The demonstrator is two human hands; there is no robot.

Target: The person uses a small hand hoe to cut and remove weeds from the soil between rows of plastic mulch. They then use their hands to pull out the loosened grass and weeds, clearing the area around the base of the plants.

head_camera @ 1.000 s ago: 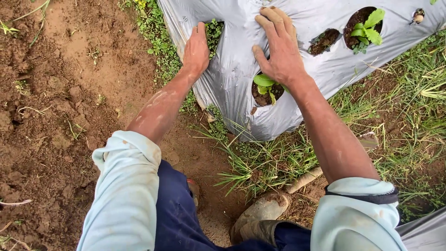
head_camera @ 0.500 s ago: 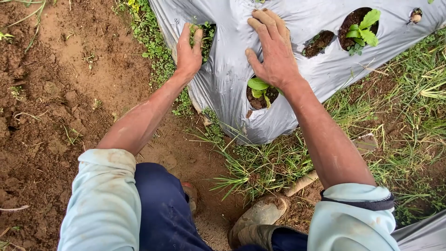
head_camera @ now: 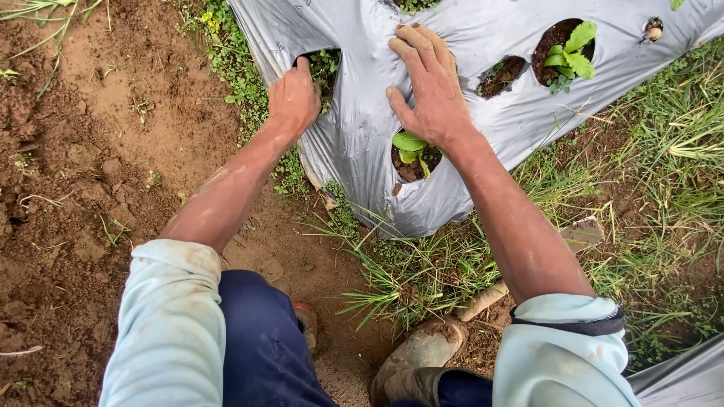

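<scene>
Left hand [head_camera: 292, 98] grip narrow, fingers curled into a weedy hole [head_camera: 324, 66] near the left edge of the grey plastic sheet [head_camera: 362, 143]. Right hand [head_camera: 426, 87] flat, grip wide, pressing the sheet just above a seedling [head_camera: 409, 145].

The left hand [head_camera: 292, 98] has gone from lying open at the edge of the weedy hole [head_camera: 324, 66] in the grey plastic sheet [head_camera: 354, 136], through pinching the small weeds there, to a closed fist pulled slightly back toward the hole's near rim. The left forearm has swung lower and more level, and the view has drifted a little rightward.
</scene>
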